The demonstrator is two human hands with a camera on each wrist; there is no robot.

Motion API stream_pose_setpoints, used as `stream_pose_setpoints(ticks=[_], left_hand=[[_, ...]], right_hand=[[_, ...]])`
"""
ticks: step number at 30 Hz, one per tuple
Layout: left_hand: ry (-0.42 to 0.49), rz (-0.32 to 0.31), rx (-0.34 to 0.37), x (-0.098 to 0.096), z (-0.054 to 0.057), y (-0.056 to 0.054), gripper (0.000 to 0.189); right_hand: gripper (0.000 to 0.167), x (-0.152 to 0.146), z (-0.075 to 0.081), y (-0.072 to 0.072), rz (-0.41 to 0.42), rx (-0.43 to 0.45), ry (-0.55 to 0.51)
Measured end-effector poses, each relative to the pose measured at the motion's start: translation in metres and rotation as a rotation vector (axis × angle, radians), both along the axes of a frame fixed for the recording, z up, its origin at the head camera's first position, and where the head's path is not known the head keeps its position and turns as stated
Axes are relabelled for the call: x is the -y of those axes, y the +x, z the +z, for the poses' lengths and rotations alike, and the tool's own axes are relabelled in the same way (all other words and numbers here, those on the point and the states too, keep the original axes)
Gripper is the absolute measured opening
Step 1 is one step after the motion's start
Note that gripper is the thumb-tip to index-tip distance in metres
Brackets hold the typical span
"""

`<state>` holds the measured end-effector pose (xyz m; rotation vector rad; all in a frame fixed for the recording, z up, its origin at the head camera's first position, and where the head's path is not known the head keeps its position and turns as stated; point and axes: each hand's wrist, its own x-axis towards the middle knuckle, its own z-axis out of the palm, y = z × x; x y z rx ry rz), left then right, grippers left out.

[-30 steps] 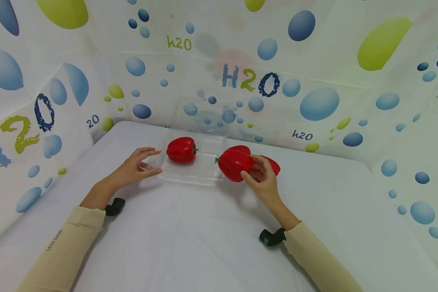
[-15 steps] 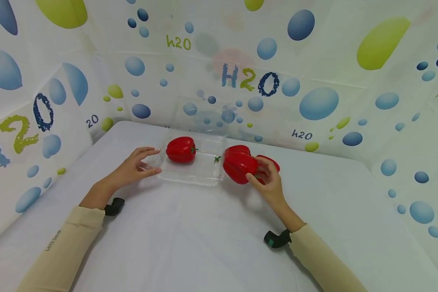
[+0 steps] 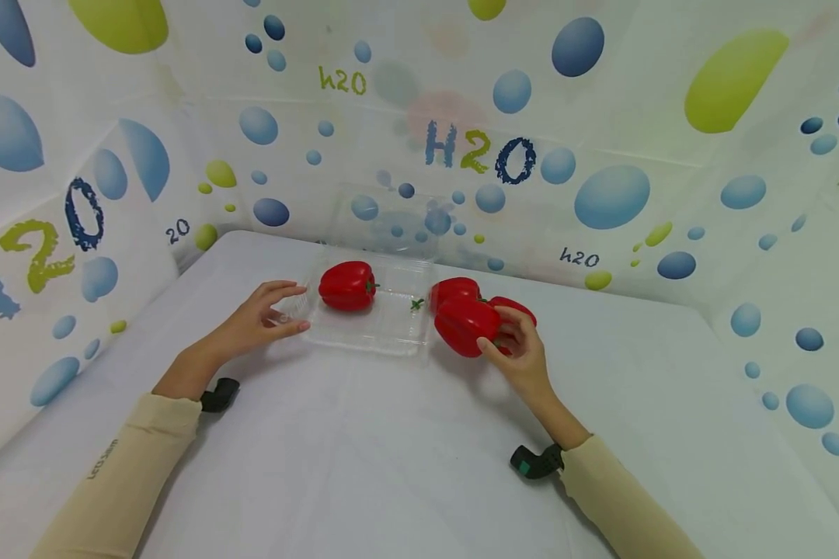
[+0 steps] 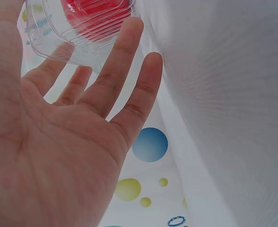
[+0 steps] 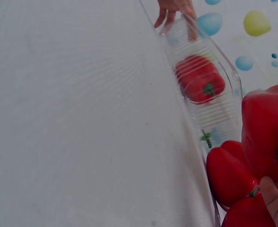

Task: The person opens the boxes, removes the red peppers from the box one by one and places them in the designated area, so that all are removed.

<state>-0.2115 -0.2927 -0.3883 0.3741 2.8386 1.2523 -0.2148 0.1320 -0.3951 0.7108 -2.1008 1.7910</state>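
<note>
My right hand [image 3: 520,353] holds a red bell pepper [image 3: 464,326] just right of a clear plastic clamshell container [image 3: 363,341]. Two more red peppers are behind it: one pepper [image 3: 454,289] at the container's right side, another pepper [image 3: 520,307] partly hidden by my fingers. Inside the container, on the left, lies a red bell pepper [image 3: 347,286] with a green stem. A loose green stem piece [image 3: 416,304] shows in the right part. My left hand [image 4: 73,123] is spread at the container's left end, fingers fairly straight; the fingertips are at its ribbed wall.
The container's transparent lid [image 3: 384,221] stands raised at the back, near the patterned backdrop [image 3: 461,78]. A white cloth [image 3: 356,466] covers the table. Each wrist carries a black camera mount, such as the right one [image 3: 537,462].
My right hand has drawn the held pepper to the right and slightly nearer, uncovering the loose green stem piece and more of the pepper behind. The left hand stays put.
</note>
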Motion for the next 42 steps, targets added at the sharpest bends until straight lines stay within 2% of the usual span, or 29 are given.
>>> stream_pose_setpoints(ticks=[5,12,20,27,31,38,42], left_hand=[[-0.001,0.0,0.007,-0.001,0.0,0.0,0.071],[-0.007,0.0,0.007,-0.002,0.001,0.0,0.071],[-0.007,-0.008,-0.011,-0.002,0.002,0.0,0.07],[-0.002,-0.004,-0.012,-0.002,0.003,0.001,0.07],[-0.001,-0.003,-0.011,-0.002,0.003,0.002,0.07],[-0.001,-0.005,-0.017,-0.002,0.003,0.001,0.07],[0.003,-0.006,-0.02,-0.001,0.002,0.0,0.069]], right_hand=[[0.055,0.004,0.014,0.012,-0.013,-0.009,0.036],[0.054,0.006,0.02,0.016,-0.079,-0.052,0.106],[0.055,0.008,0.026,0.021,-0.118,-0.019,0.182],[0.055,0.01,0.029,0.024,-0.11,-0.002,0.238],[0.055,0.01,0.027,0.022,-0.114,0.011,0.268],[0.058,0.001,-0.001,0.002,-0.119,0.047,0.277],[0.058,-0.001,-0.004,0.0,-0.114,0.034,0.288]])
